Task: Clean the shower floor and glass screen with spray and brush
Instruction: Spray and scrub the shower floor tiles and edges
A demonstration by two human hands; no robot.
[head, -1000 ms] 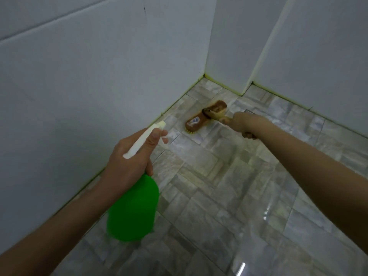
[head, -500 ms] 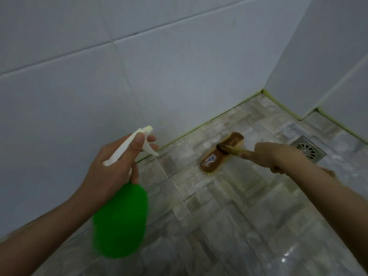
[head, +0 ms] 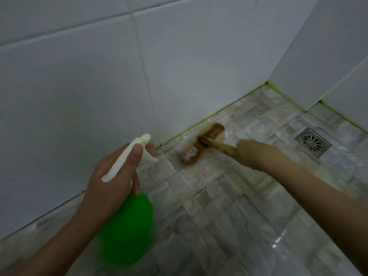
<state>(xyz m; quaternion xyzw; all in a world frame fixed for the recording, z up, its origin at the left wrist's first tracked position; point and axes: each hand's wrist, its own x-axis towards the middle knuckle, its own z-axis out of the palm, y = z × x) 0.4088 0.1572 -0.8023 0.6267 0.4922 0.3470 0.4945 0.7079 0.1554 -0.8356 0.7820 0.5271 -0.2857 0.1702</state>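
My left hand (head: 111, 180) grips a green spray bottle (head: 127, 230) by its white trigger head, fingers round the neck and one finger near the trigger; the nozzle points toward the wall base. My right hand (head: 251, 154) grips the yellowish handle of a brown scrub brush (head: 201, 144). The brush head lies bristles down on the grey marbled floor tiles (head: 219, 196), close to the foot of the white tiled wall (head: 99, 76). The brush looks blurred. No glass screen is in view.
A square metal floor drain (head: 312, 142) sits to the right of the brush. White tiled walls meet in a corner at the upper right, with yellowish grout along the floor edge. The floor at the lower right glistens wet.
The view has swung left, so the drain and corner now lie further right. The brush has slid along the wall base, and the spray bottle has stayed in my left hand.
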